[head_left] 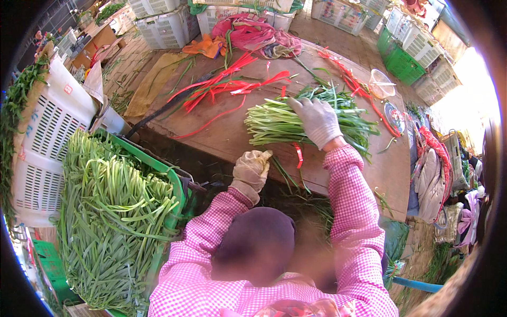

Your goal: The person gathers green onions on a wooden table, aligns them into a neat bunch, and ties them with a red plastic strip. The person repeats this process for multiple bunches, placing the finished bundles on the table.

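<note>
A bundle of leafy green stalks point(273, 123) lies across the wooden board point(380, 170), pale cut ends to the left. On top of it rests my right hand point(317, 121) in a light knit glove, fingers curled over the stalks. A red tie strip point(298, 154) shows at the bundle's near side. My left hand point(252, 170), in a soiled beige glove, is closed near the board's front edge; whether it holds something small is hidden. More red strips point(225, 81) lie loose on the board's far left, and others point(348, 77) at its far right.
A green crate point(178, 194) heaped with long green stalks point(115, 222) stands at the left, beside stacked white crates point(51, 130). Pink cloth point(257, 33) and an orange glove point(205, 45) lie at the back. A clear plastic bowl point(381, 84) sits at the right.
</note>
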Motion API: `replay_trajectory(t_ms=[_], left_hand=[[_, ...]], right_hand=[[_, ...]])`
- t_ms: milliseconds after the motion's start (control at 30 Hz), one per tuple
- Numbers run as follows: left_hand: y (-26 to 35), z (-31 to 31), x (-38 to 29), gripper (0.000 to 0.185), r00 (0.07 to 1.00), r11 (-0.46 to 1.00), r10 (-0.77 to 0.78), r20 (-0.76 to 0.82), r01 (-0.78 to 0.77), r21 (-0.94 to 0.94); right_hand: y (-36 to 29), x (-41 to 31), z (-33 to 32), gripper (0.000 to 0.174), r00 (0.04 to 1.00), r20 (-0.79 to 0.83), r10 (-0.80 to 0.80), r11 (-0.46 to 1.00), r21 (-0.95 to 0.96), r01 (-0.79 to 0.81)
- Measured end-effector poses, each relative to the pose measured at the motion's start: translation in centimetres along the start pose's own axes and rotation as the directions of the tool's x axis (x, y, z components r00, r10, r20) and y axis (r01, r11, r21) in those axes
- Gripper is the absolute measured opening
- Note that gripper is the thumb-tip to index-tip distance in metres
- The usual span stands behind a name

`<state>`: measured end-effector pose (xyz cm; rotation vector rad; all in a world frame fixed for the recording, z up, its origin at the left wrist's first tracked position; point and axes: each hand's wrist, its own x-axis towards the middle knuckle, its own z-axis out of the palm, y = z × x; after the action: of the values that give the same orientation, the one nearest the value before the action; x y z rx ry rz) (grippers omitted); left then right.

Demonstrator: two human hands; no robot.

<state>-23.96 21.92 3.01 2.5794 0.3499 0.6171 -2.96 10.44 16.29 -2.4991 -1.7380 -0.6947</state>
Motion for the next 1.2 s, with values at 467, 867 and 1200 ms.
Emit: replay_trajectory(t_ms=[467,867,1200], left_hand=[[0.6,1.4,0.2,0.036,0.995,0.996,-0.083,0.058,0.086,-0.039],[0.0,1.8,0.7,0.013,0.997,0.97,0.069,0.024,-0.072,0.233],[-1.1,-3.6,-3.8,0.01,0.913,0.982,0.109,0.393,-0.159,0.098]], right_hand=[[-0.2,3.6,4.4,0.056,0.947,0.32,0.011,0.956,0.275,-0.104],[-2.1,3.3,6.2,0.071,0.954,0.288,-0.088,0.915,0.403,-0.037],[-1.3,3.9,7.8,0.067,0.948,0.311,-0.063,0.882,0.462,-0.093]])
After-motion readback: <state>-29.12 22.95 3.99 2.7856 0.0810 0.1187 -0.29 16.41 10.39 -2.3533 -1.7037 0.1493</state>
